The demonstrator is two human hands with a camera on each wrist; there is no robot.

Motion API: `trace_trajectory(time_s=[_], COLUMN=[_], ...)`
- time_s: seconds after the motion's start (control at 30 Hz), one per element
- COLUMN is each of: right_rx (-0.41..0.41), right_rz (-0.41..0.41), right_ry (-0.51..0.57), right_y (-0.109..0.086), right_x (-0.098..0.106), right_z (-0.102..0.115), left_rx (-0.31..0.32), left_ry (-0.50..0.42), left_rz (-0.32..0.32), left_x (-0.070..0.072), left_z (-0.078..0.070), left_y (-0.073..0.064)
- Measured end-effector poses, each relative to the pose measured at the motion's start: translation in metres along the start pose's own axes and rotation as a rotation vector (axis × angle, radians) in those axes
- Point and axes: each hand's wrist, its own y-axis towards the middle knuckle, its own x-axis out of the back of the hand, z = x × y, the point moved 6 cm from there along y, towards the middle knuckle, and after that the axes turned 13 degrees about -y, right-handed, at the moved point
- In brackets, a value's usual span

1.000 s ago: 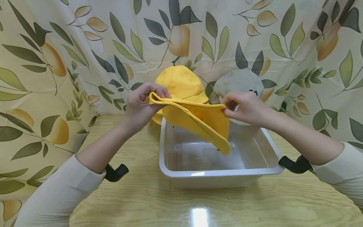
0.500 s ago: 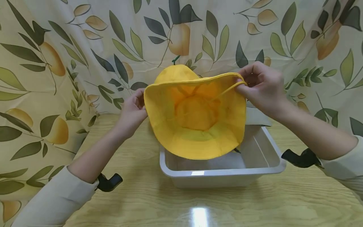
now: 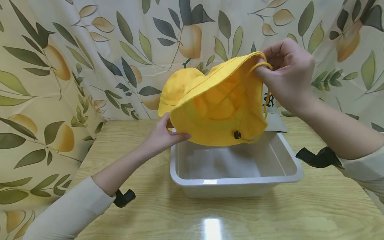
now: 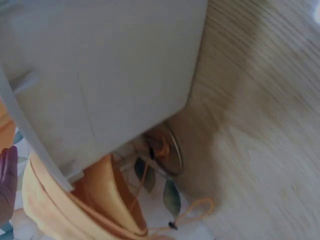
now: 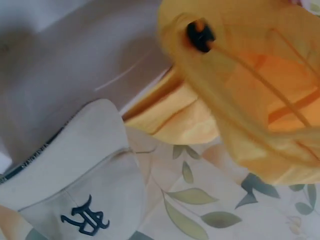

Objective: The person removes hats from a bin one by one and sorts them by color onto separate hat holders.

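A yellow bucket hat (image 3: 216,106) hangs tilted above the grey plastic bin (image 3: 237,182), its inside facing me. My right hand (image 3: 291,75) pinches the brim and a loop of the chin cord at the upper right. At the lower left my left hand (image 3: 165,135) holds the brim, thumb in front and fingers behind. A black cord stopper (image 5: 200,36) dangles inside the brim. Behind it stands another yellow hat (image 3: 177,85) with a green sprout on top, partly covered. A grey cap (image 5: 90,180) with dark lettering sits behind the bin, mostly hidden in the head view.
The bin stands on a wood-grain table (image 3: 144,213). A leaf-patterned curtain (image 3: 120,50) closes off the back and left side. In the left wrist view, a metal ring (image 4: 175,155) and cord lie beside the bin.
The hat has turned from folded to spread, then tilted with its right side raised. My right hand has moved up and right; my left hand moved down along the brim.
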Motion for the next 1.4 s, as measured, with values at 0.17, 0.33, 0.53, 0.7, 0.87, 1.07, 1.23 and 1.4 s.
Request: trace_trajectory(time_s=[0.17,0.33,0.53,0.7,0.87,1.07,1.23,1.4], right_rx=[-0.006,0.041,0.141,0.357,0.427,0.282,0.057,0.182], right_rz=[-0.012,0.143,0.364,0.231,0.106,0.013,-0.019,0.044], right_ry=[0.043,-0.092,-0.182,-0.079,0.031,-0.03,-0.076,-0.248], right_y=[0.007,0.006,-0.003,-0.007,-0.011,-0.012,-0.003,0.007], right_x=[0.0,-0.004,-0.018,-0.018,-0.018,-0.023,-0.025,-0.027], right_z=[0.0,-0.001,0.0,0.006,0.004,-0.002,-0.012,-0.011], left_rx=[-0.053,-0.109,-0.249,-0.383,-0.472,-0.711,-0.949,-1.072], left_ry=[0.041,-0.034,-0.072,0.037,0.056,0.216,0.377,0.534], left_rz=[-0.058,-0.256,-0.37,-0.437,-0.439,-0.385,-0.35,-0.38], left_x=[0.008,0.03,0.044,0.052,0.056,0.052,0.049,0.052], left_z=[0.0,-0.011,-0.031,-0.049,-0.059,-0.074,-0.088,-0.1], left_y=[0.009,0.01,0.008,0.005,0.003,-0.001,-0.005,-0.006])
